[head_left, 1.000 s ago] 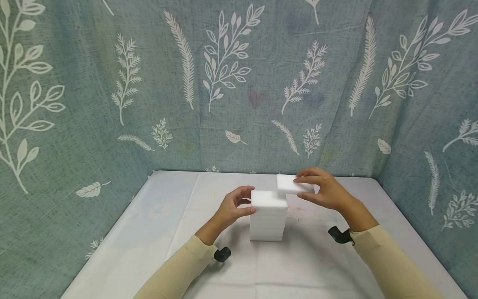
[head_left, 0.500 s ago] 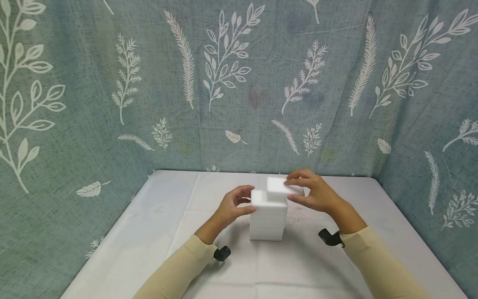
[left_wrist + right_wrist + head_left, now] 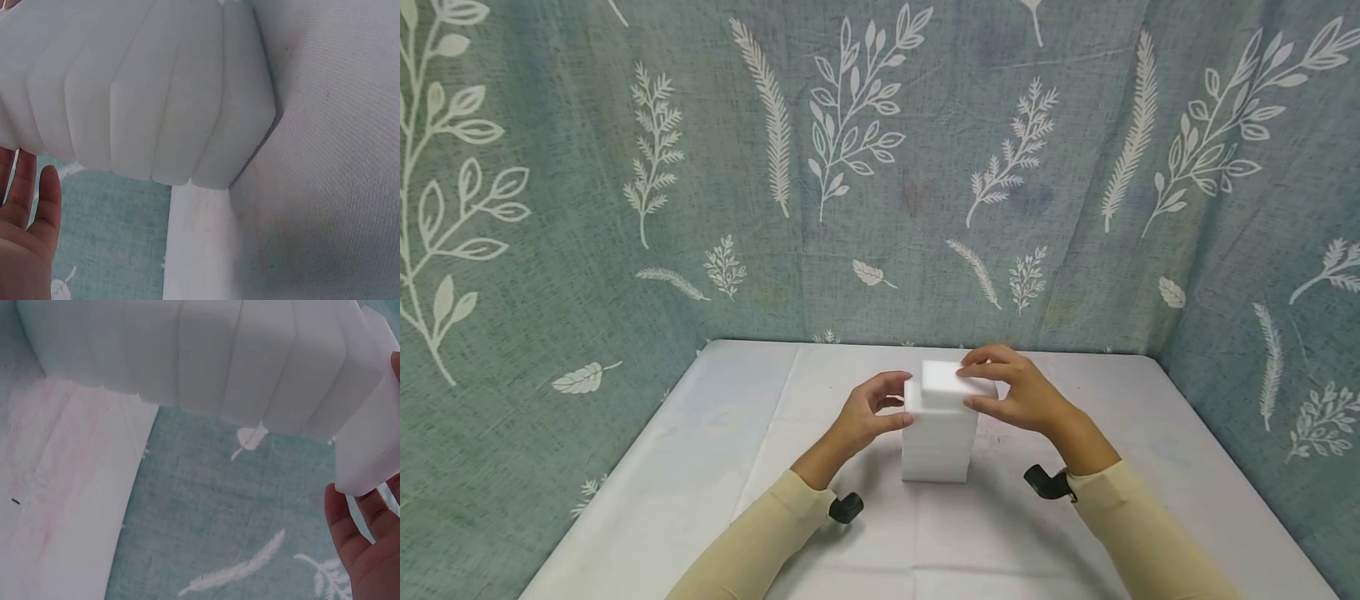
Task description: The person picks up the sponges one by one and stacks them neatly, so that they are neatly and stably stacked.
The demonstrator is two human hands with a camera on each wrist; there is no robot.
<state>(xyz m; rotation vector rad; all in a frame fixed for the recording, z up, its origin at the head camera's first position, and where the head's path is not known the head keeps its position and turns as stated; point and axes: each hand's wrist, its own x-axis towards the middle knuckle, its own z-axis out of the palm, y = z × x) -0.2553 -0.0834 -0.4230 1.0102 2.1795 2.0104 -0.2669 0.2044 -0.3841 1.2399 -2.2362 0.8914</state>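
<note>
A stack of several white sponge blocks [image 3: 936,450] stands upright on the table, its layers plain in the left wrist view. My left hand [image 3: 870,414] holds the stack's upper left side, thumb at the front corner and fingers toward the back. In my right hand [image 3: 1018,387] is one more white sponge block [image 3: 943,379], pinched by its right part between thumb and fingers. This block lies over the stack's top, shifted to the right and back of it. The right wrist view shows the held block [image 3: 369,444] close against the stack's top layer; whether they touch is unclear.
A white cloth covers the table [image 3: 700,467]. Behind and at both sides hangs a blue-green curtain [image 3: 880,250] with white leaf prints. Black wrist devices [image 3: 1048,482] jut out near both sleeves.
My right hand has moved left with its sponge block, which now covers more of the stack's top. My left hand has stayed in place at the stack.
</note>
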